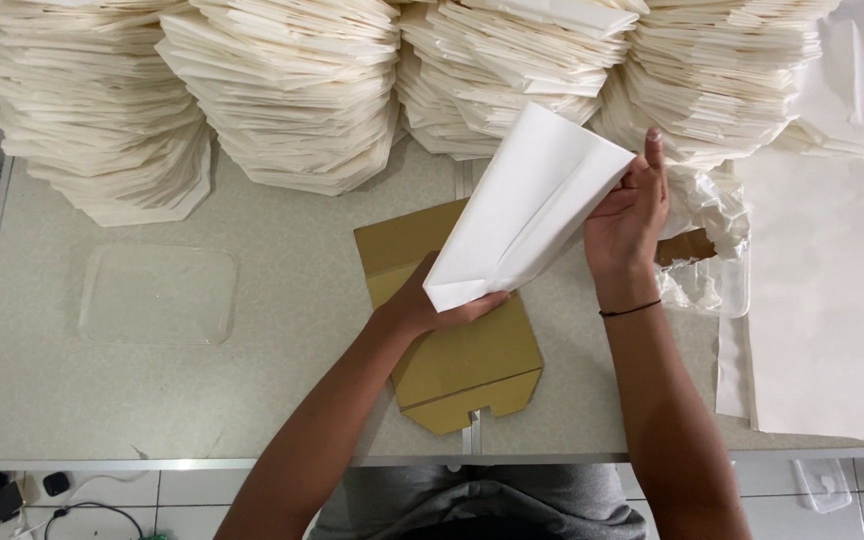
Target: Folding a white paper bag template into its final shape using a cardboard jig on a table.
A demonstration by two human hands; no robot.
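Landmark: brown cardboard template (457, 355) on the table (282, 320).
Left hand (422, 305): fingers closed on the lower corner of the white paper bag (522, 210), above the template.
Right hand (627, 215): fingers pinch the bag's upper end.
Progress: bag seems half-formed; many finished stacks (292, 90) lie beyond the template.
Axis: lower-left to upper-right.

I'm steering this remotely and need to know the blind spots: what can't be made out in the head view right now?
- Left hand: fingers hidden under the folded white paper bag.
- Cardboard template: its middle is covered by the bag and left forearm.
- Stacks of folded bags: tops cut off by the upper frame edge.
- Clear plastic tray beside the right hand: contents crumpled and unclear.
- White sheets: cut off by the right edge.
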